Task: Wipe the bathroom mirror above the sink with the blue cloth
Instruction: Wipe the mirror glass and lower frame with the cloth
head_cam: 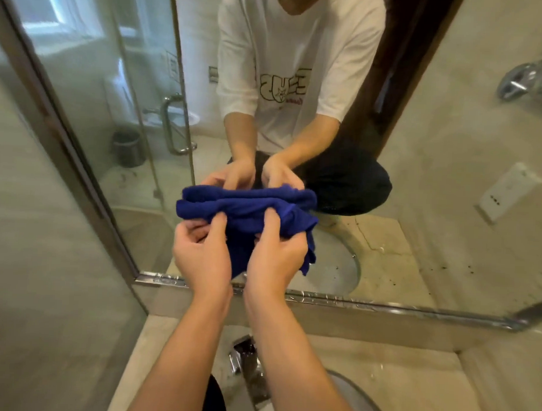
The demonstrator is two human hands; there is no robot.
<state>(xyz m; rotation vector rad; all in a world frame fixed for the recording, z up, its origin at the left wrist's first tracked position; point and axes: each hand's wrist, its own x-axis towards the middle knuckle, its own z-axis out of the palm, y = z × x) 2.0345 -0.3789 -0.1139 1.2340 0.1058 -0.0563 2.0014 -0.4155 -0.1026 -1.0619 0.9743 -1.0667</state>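
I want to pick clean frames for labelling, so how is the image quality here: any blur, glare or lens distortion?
Head view: wide-angle bending bows the mirror frame and wall edges; the left hand, right hand and blue cloth are slightly soft with motion blur; bright window light washes out the reflection at upper left; the faucet below shows glints.

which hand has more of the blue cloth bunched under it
The right hand: the blue cloth hangs in folds below it, while the left hand only pinches the cloth's upper edge.
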